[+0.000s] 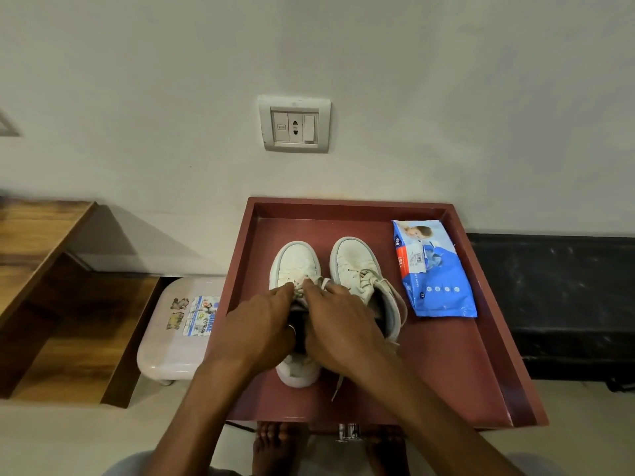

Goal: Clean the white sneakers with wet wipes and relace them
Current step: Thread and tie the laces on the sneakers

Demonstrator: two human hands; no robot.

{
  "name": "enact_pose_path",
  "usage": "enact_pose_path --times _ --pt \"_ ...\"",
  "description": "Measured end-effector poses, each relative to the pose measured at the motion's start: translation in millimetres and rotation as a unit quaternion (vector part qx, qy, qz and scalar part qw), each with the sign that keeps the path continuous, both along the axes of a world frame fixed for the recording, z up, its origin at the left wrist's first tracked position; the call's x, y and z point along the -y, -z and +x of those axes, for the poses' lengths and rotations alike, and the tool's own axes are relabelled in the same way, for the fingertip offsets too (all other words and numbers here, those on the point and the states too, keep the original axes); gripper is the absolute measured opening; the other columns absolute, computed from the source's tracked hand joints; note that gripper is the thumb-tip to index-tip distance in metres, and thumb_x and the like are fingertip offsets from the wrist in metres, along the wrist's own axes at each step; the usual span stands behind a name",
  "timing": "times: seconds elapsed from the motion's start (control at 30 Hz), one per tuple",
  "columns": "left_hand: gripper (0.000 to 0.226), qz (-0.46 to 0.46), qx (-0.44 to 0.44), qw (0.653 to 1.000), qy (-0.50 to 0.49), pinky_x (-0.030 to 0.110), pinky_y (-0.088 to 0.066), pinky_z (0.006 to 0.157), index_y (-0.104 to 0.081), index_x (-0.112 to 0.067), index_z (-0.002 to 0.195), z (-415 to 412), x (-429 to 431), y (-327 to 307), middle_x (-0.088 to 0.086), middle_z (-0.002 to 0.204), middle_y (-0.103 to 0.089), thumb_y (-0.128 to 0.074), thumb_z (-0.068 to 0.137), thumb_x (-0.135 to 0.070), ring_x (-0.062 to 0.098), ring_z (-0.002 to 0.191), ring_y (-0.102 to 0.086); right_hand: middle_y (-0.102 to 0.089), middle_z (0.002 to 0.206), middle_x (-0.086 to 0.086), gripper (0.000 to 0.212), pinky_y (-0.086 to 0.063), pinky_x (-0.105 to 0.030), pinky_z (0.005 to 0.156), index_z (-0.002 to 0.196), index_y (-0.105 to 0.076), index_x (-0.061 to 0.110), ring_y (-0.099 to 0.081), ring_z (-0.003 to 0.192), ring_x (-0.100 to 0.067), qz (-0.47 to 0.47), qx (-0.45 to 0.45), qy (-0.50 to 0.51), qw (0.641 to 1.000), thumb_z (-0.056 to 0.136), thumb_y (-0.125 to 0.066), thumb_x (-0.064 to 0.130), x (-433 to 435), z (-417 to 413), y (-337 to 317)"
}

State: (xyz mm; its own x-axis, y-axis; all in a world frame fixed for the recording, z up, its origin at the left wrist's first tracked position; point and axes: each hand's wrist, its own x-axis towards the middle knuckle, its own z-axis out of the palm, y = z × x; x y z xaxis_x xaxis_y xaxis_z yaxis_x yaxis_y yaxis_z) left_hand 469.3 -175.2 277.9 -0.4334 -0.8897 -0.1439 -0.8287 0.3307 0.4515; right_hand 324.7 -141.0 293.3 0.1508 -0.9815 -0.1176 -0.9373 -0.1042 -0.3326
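Observation:
Two white sneakers stand side by side, toes toward the wall, on a dark red tray-like tabletop [446,365]. Both of my hands are on the left sneaker [296,262]. My left hand [261,331] and my right hand [338,333] meet over its tongue, and their fingertips pinch the white lace near the lower eyelets. They hide most of its opening and heel. The right sneaker [354,262] stands untouched, its laces loose, one end trailing toward the front edge. A blue pack of wet wipes [436,283] lies flat to the right of the shoes.
The tabletop has a raised rim and stands against a white wall with a socket plate [295,125]. A pale plastic stool [182,324] stands at its left, wooden steps [51,286] further left. A dark bench [556,304] is at the right. My bare feet show below the front edge.

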Motion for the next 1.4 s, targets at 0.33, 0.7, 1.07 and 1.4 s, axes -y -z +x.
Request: enact_pose_path --times 0.33,0.7,1.07,1.4 --pt "0.012 -0.018 0.035 0.994 -0.099 0.032 -0.047 0.067 -0.063 -0.009 0.097 14.3 8.8 -6.2 0.013 0.096 -0.072 -0.060 0.085 -0.012 0.032 0.083 -0.065 -0.058 0.128 -0.015 0.038 -0.041 -0.035 0.071 0.137 -0.034 0.013 -0.061 0.101 -0.036 -0.022 0.159 -0.019 0.987 0.101 -0.041 0.024 12.2 25.1 29.1" --pt "0.028 -0.063 0.048 0.983 -0.168 0.041 -0.053 0.072 -0.051 -0.015 0.113 9.7 7.5 -12.8 0.010 0.101 -0.069 -0.058 0.086 -0.021 0.037 0.088 -0.064 -0.065 0.110 -0.009 0.033 -0.043 -0.034 0.066 0.126 -0.049 0.016 -0.062 0.095 -0.029 -0.158 0.133 0.025 0.978 0.101 -0.043 0.036 21.1 13.2 13.8" --pt "0.020 -0.149 -0.152 0.969 -0.127 0.038 -0.058 0.076 -0.069 -0.026 0.111 -48.6 2.9 -21.2 -0.007 0.101 -0.073 -0.062 0.092 -0.031 0.017 0.088 -0.069 -0.065 0.075 0.005 0.029 -0.047 -0.031 0.060 0.081 -0.066 0.022 -0.062 0.075 -0.019 -0.185 0.016 0.229 0.956 0.097 -0.048 0.038 24.7 -104.9 -13.1" --pt "0.044 -0.058 0.068 0.996 -0.002 0.038 -0.052 0.080 -0.055 -0.010 0.118 -103.4 -6.2 -4.1 0.010 0.118 -0.060 -0.060 0.087 -0.041 0.031 0.102 -0.061 -0.061 0.063 0.001 0.045 -0.056 -0.040 0.065 0.072 -0.064 0.019 -0.060 0.064 -0.017 0.022 -0.009 0.103 0.994 0.092 -0.050 0.057 12.9 -117.6 -2.1"
